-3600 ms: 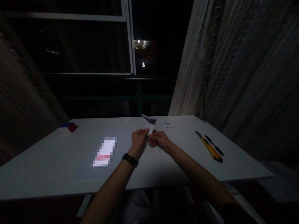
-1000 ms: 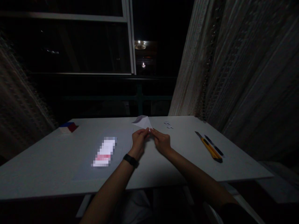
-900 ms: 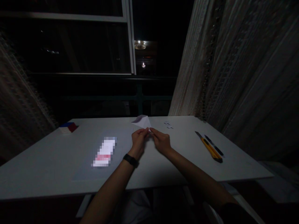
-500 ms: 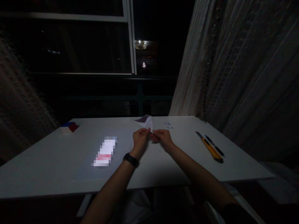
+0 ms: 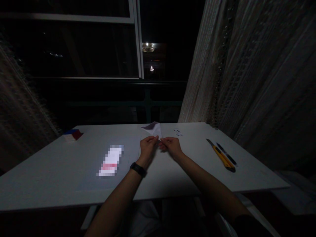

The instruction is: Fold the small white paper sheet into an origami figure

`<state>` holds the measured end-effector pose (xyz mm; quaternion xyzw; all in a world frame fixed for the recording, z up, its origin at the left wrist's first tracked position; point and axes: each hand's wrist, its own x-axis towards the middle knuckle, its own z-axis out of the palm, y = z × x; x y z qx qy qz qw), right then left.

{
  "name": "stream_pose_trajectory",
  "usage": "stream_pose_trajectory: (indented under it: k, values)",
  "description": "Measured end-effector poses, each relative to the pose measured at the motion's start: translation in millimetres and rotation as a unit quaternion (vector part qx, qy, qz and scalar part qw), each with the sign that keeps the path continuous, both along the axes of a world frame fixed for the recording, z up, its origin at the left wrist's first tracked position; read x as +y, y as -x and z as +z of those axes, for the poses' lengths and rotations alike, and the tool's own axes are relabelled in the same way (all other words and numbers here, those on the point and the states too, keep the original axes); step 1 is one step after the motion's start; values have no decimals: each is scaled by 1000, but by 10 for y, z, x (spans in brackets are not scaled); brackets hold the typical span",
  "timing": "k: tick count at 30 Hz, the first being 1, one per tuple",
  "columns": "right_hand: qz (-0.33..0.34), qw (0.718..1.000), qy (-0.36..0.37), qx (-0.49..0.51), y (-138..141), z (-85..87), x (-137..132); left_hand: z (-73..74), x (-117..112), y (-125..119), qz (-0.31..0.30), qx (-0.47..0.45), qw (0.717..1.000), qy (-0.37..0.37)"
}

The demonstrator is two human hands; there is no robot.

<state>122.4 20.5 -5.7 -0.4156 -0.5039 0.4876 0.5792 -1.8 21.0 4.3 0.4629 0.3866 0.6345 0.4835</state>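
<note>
A small folded piece of pale paper (image 5: 153, 129) is held just above the white table (image 5: 61, 171), its pointed flap tipped away from me. My left hand (image 5: 147, 148), with a dark watch on the wrist, pinches its near left corner. My right hand (image 5: 171, 146) pinches the near right corner, fingers closed on the paper. Both hands meet at the middle of the table.
A yellow utility knife (image 5: 221, 155) and a dark pen (image 5: 226, 153) lie at the right. A white slip with red print (image 5: 110, 160) lies left of my hands. A red and blue block (image 5: 72, 134) sits far left. Small scraps (image 5: 178, 132) lie behind. Curtains hang on both sides.
The paper was upright 3.6 s ago and now lies tipped flatter. My right hand has drawn in closer to the left since one second ago; little has moved in the last half second.
</note>
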Motion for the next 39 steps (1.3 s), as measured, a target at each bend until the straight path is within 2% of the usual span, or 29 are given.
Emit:
stream_pose_trajectory:
  k: [3,6,10,18,24,28,32,37,39]
  values:
    - [19,999,20,-16,-92,69,31,19,-15,-3,5,31,999,-7]
    - [1,1000,2,-12,-195,120,68,4,-28,-21,-6,62,998,3]
    - [-6,1000,15,-13,-268,114,91,-47,-32,-52,-27,74,997,21]
    - [-39,999,17,-34,-257,110,75,-10,-54,-39,-63,55,996,34]
    - [-11,999,24,-18,-254,131,63,4,-57,-19,-82,49,995,32]
    - [-59,998,23,-28,-260,123,77,-6,-55,-25,-93,58,993,39]
    - [-37,998,48,8,-258,121,76,0,-66,-30,-89,77,992,36]
    - [-76,996,41,11,-249,124,65,9,-77,-36,-94,103,990,30]
    - [-67,997,40,20,-252,121,72,5,-75,-36,-97,105,989,31]
